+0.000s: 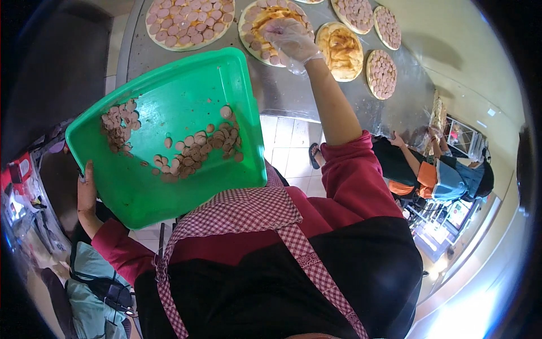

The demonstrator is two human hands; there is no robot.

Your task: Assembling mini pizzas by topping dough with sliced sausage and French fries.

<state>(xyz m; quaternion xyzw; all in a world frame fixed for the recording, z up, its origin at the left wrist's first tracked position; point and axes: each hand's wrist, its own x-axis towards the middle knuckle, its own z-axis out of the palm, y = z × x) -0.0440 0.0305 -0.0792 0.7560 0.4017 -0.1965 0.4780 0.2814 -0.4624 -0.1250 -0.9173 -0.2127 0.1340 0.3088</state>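
My left hand point(87, 189) grips the left rim of a large green plastic tub point(141, 192), which tilts against my front. Inside the tub lie sausage slices point(197, 150), in a heap at its left and a band across the middle. My right hand point(291, 45), in a clear plastic glove, reaches over a round pizza base point(245, 31) on the metal table. Its fingers bend together at the topping; whatever they hold is hidden. Sauce and sausage slices cover that base. Beside it sits a round base with only orange-brown sauce point(340, 52).
More sausage-topped bases, one at the left point(189, 22) and several at the right point(382, 74), lie on the metal table point(276, 93). Another person point(446, 178) in an orange and blue top stands at the table's far right. Bags and clothes point(93, 271) are at lower left.
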